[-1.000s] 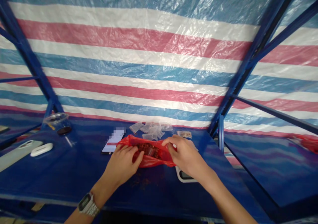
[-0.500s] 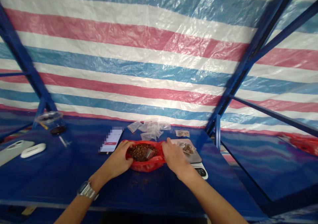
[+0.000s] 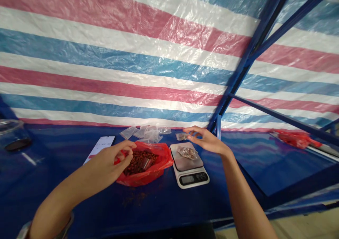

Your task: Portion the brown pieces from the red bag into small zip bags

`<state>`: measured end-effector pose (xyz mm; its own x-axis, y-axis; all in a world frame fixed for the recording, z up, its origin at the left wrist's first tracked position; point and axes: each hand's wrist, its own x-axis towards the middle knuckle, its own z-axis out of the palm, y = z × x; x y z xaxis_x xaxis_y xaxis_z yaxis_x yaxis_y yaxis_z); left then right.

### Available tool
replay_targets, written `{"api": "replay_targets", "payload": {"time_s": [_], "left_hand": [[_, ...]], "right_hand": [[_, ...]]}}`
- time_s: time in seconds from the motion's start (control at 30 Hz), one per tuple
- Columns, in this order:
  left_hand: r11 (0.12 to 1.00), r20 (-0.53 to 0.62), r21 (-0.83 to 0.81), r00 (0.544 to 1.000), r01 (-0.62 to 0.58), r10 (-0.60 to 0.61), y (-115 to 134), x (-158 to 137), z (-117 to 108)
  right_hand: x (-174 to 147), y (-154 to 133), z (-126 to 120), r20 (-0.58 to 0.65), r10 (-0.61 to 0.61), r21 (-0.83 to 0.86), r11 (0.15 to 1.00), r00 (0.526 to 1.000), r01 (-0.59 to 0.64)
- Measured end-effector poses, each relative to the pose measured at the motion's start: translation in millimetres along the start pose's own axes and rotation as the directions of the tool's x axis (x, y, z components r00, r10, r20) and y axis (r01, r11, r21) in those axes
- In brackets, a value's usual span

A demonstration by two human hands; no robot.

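A red plastic bag (image 3: 137,181) sits open on the table, full of small brown pieces (image 3: 137,160) with a small clear piece (image 3: 145,163) lying among them. My left hand (image 3: 116,157) is curled at the bag's left rim, red plastic between thumb and fingers. Beyond the scale, my right hand (image 3: 203,140) reaches over a small filled clear packet (image 3: 181,136), fingers apart; whether it touches the packet I cannot tell. A white digital scale (image 3: 186,166) stands right of the bag, with a filled clear packet (image 3: 188,153) on its plate.
Several small clear bags (image 3: 149,133) lie behind the red bag. A phone (image 3: 102,143) rests at left, near a clear plastic container (image 3: 13,136) with something dark in it. A blue metal frame post (image 3: 225,101) rises at right before the striped sheet (image 3: 132,62).
My right hand has let go of the red bag and moved right and back to the small packet. The view has turned right. My left hand stays at the bag.
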<state>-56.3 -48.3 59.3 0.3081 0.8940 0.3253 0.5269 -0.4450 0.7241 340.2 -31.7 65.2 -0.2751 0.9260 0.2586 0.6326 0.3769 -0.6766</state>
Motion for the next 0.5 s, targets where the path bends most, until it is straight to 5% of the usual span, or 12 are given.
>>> {"api": "replay_targets", "payload": {"time_s": [0.1, 0.3, 0.5], "left_hand": [[0.99, 0.064, 0.138, 0.998, -0.021, 0.013, 18.5, 28.8, -13.9], [0.972, -0.254, 0.162, 0.945, -0.169, 0.207, 29.6, 105.8, -14.6], [0.952, -0.056, 0.155, 0.959, -0.266, 0.277, -21.4, 122.2, 8.0]], "right_hand": [[-11.6, 19.8, 3.3, 0.039, 0.009, 0.033, 0.999, 0.999, -0.01], [-25.5, 23.4, 21.7, 0.117, 0.165, -0.182, 0.973, 0.979, -0.142], [-21.7, 25.4, 36.8, 0.062, 0.123, -0.225, 0.969, 0.991, -0.106]]}}
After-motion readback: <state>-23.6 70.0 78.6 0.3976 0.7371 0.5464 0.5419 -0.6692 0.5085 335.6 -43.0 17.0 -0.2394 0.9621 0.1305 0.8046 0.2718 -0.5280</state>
